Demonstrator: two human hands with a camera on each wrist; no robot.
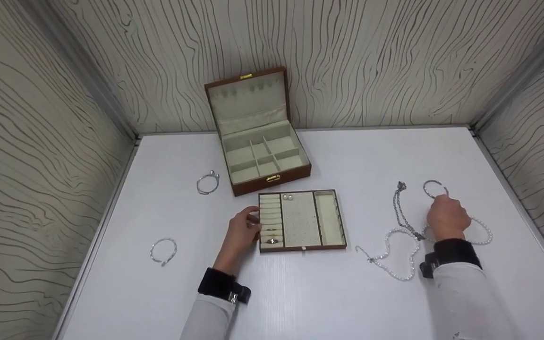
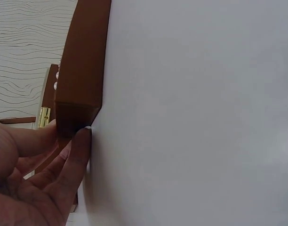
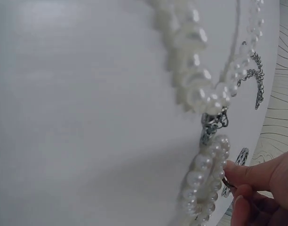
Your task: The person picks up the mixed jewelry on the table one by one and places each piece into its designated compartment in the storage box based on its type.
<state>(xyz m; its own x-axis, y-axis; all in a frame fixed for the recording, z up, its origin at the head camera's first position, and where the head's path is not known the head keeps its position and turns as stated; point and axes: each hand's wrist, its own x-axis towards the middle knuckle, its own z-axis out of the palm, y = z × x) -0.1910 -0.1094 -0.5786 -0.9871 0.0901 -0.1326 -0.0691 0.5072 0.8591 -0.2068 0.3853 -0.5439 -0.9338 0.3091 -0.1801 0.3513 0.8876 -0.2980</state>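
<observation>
My left hand holds the left side of a brown jewelry tray. In the left wrist view, its thumb and fingers are at the tray's corner. Rings sit in the tray's left slots and two pearl earrings at the top of the middle panel. On the right, my right hand is between a silver bangle and a pearl bracelet. Thumb and fingers pinch a small dark curved piece, mostly hidden, just behind the pearl bracelet.
A brown jewelry box with raised lid and divided compartments stands behind the tray. Left of it lies a silver bracelet, with another bracelet nearer. A pearl necklace and metal chain lie beside my right hand. Walls enclose the table.
</observation>
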